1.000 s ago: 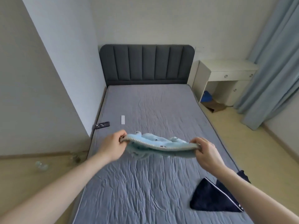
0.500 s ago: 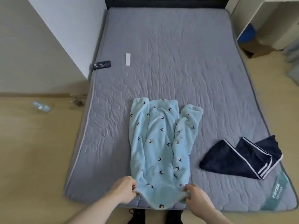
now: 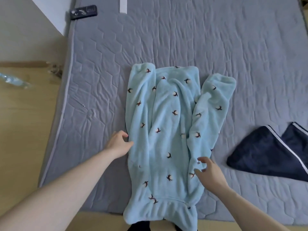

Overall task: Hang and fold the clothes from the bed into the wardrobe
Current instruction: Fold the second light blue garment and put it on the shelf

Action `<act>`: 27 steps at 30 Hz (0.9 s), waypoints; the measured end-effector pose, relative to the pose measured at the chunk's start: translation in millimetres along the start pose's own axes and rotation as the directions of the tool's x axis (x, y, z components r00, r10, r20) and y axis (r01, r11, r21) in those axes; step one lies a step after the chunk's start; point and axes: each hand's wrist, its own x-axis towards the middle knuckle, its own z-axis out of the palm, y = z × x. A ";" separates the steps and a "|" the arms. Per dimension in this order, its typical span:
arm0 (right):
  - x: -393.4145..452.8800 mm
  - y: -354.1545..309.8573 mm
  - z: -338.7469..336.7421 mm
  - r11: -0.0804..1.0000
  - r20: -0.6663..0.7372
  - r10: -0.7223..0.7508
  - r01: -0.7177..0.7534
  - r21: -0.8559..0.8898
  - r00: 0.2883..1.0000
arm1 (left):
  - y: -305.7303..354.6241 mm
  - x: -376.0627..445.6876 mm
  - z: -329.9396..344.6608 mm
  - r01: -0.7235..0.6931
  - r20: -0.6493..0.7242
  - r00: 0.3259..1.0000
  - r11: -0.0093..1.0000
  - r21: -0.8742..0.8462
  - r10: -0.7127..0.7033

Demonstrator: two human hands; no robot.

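Note:
A light blue fleece garment [image 3: 168,130] with small dark bird prints lies spread on the grey quilted bed [image 3: 216,47], its waistband hanging over the near edge. My left hand [image 3: 119,144] is at the garment's left edge, fingers loosely bent and touching the fabric. My right hand [image 3: 210,172] hovers over the garment's right side, fingers relaxed and spread, holding nothing. A dark navy garment [image 3: 266,152] with white stripes lies on the bed to the right.
A black remote [image 3: 83,12] and a white strip [image 3: 123,5] lie near the bed's far left. A wall corner [image 3: 50,17] stands left of the bed. A clear plastic bottle [image 3: 13,80] lies on the wooden floor at the left.
The blue garment went from held up in both hands to lying flat on the bed. Both hands let go of the waistband and moved up along its sides. The camera tilted down.

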 end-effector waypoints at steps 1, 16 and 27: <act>11.5 -4.0 2.8 1.000 -0.017 -0.011 0.011 0.018 1.000 | 5.1 13.8 -1.0 0.017 -0.037 0.999 0.999 -0.032 -0.018; 68.1 -2.2 8.7 0.998 0.046 -0.007 0.004 0.069 0.999 | 81.2 88.5 6.1 0.183 0.053 0.980 0.779 -0.600 -0.190; 56.4 20.4 -66.0 0.988 -0.043 -0.043 0.049 0.149 0.998 | 179.1 9.6 -11.7 -0.329 -0.145 0.941 0.734 -0.594 0.305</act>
